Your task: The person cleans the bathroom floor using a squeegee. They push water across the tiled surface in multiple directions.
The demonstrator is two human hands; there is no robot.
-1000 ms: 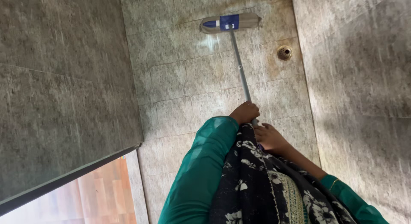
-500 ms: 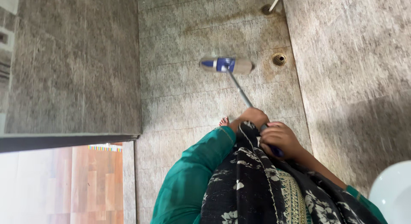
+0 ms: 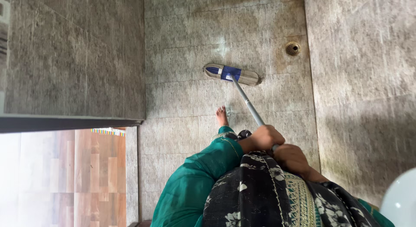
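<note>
A flat mop with a blue and grey head point(image 3: 232, 74) lies on the grey tiled floor point(image 3: 186, 97). Its metal handle point(image 3: 250, 104) slants down to my hands. My left hand point(image 3: 263, 138) grips the handle higher up, in a green sleeve. My right hand point(image 3: 293, 158) holds the handle's end just below it. A black flowered scarf point(image 3: 264, 192) hangs in front of me. My bare foot point(image 3: 222, 116) stands on the tiles left of the handle.
Grey tiled walls rise on the left point(image 3: 73, 53) and right point(image 3: 364, 79). A round floor drain point(image 3: 292, 48) sits near the right wall. A doorway at lower left opens on a wooden floor point(image 3: 65, 175). A white rounded fixture point(image 3: 401, 201) shows at lower right.
The mop head has been pulled back toward me from the far end of the floor. Both hands have drawn in closer to my body, and my foot has come into view.
</note>
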